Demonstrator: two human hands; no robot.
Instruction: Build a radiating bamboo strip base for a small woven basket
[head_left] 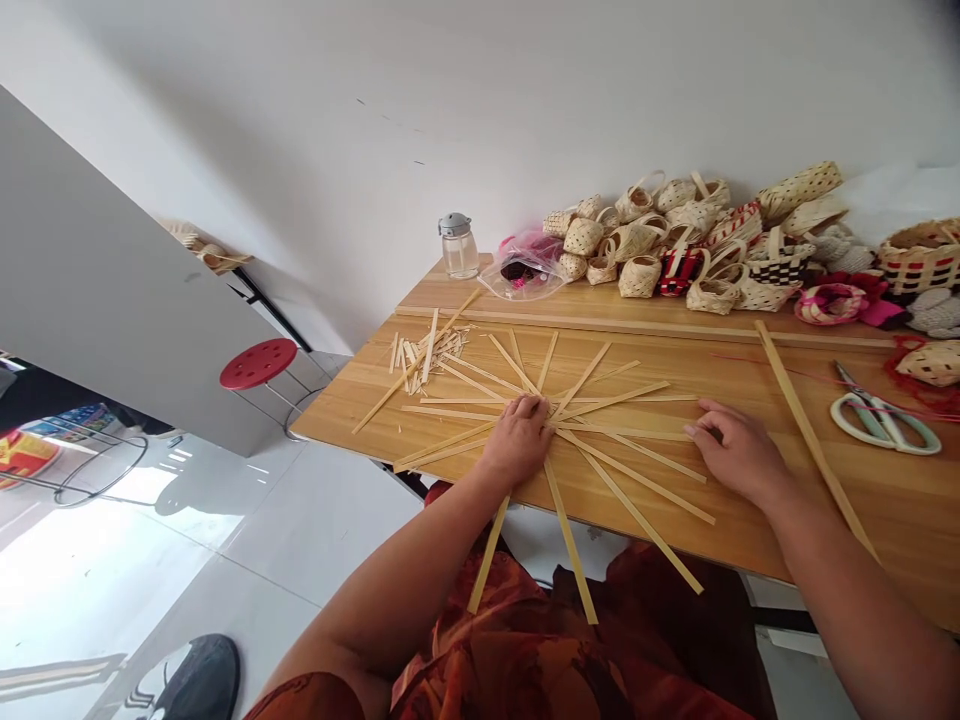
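Across the wooden table [832, 350], bamboo strips [637, 492] fan out at the centre of the frame; the left hand's [519, 436] bunched fingers press down their crossing, while the right hand's [739, 447] slightly curled fingers meet strip ends right of centre

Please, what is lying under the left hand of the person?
Under the left hand is the middle of the spread flat strips, whose ends fan out around it. How they cross beneath it cannot be seen.
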